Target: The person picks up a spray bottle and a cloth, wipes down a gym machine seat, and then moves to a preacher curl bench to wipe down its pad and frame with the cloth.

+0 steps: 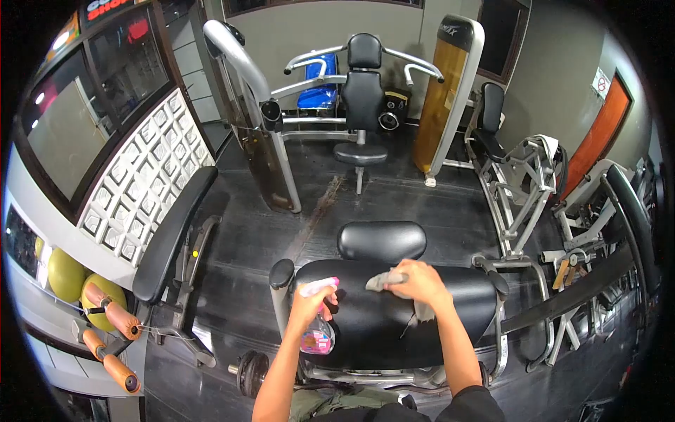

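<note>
My left hand (313, 305) is wrapped round the neck of a spray bottle (318, 339) with a white and pink trigger head and pink liquid low in its clear body. In my right hand (420, 281) is a crumpled grey cloth (380, 281), its loose end hanging below the palm. Both hands are over a wide black padded bench (365, 330), the bottle to the left and the cloth to the right. Whether the cloth touches the padding, I cannot tell. A smaller black pad (382, 240) sits just beyond the bench.
A seated press machine (364, 105) stands ahead between two tall housings. To the left are a long black bench (179, 232) and green exercise balls (65, 274). Metal-framed machines (524, 190) line the right side. A weight plate (252, 374) is low by the bench's left end.
</note>
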The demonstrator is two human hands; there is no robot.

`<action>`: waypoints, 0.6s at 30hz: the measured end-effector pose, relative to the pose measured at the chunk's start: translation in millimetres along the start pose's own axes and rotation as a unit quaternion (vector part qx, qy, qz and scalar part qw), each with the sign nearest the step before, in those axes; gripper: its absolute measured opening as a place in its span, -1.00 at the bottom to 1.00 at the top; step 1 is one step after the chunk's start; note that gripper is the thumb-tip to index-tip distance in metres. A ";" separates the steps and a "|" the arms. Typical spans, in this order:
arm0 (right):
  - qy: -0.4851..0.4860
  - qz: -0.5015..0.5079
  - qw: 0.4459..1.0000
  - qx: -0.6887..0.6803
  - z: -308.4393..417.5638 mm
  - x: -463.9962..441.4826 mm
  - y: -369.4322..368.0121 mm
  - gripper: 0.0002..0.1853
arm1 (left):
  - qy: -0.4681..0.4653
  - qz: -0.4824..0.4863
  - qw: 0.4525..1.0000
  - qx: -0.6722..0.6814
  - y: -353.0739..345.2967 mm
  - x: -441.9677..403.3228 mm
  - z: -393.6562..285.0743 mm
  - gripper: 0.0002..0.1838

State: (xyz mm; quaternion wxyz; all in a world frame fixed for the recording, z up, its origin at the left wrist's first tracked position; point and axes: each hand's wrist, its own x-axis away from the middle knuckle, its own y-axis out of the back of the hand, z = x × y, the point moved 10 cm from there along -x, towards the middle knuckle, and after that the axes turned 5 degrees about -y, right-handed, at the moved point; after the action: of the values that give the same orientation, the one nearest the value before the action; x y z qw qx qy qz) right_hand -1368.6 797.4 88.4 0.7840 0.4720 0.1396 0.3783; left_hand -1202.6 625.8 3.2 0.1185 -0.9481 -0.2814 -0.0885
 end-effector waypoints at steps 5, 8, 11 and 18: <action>-0.038 -0.082 0.995 0.050 -37.4 -45.3 -22.4 -0.74 | 0.004 -0.004 1.000 0.016 1.1 -2.6 -1.3 -0.69; -0.011 -0.097 0.994 0.045 -4.1 -32.0 -20.2 -0.71 | -0.004 0.004 1.000 0.012 2.6 -4.5 -1.7 -0.68; 0.044 -0.077 0.996 -0.019 14.5 -3.9 -24.5 -0.72 | 0.004 0.009 1.000 -0.005 2.6 -4.3 -1.6 -0.67; 0.003 -0.096 0.995 -0.038 -21.2 29.3 4.3 -0.74 | 0.001 0.002 0.998 -0.056 -7.3 6.3 0.0 -0.62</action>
State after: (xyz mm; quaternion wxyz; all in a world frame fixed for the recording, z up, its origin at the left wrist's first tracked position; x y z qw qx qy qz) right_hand -1363.1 833.2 85.2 0.8337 0.4253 0.1718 0.3075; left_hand -1201.4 634.9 6.0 0.0659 -0.9538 -0.2738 -0.1050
